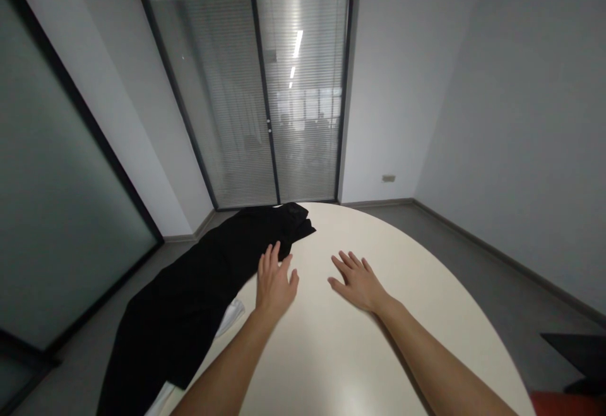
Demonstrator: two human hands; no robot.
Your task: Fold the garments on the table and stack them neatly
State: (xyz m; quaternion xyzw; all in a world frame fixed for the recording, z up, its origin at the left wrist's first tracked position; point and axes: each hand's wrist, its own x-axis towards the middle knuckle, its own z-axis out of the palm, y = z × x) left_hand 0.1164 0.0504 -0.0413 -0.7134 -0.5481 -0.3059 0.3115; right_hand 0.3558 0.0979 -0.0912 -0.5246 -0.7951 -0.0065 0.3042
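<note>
My left hand (pixel 276 283) is open, fingers spread, at the right edge of a black cloth garment (pixel 203 271). Its fingertips overlap the garment's edge in view; whether they touch it I cannot tell. The garment lies along the left side of a round white table (pixel 322 353) and hangs over its rim. White cloth (pixel 230 317) shows from under the garment beside my left forearm. My right hand (pixel 357 280) is open too, palm down with fingers apart, over the bare tabletop and holding nothing.
Beyond the table stands a glass partition (pixel 303 100) with blinds in a dark frame. A frosted glass panel (pixel 57 182) is on the left. A wall socket (pixel 388 178) sits low on the white wall. Something red (pixel 563 404) and a dark object (pixel 580 356) are at the lower right.
</note>
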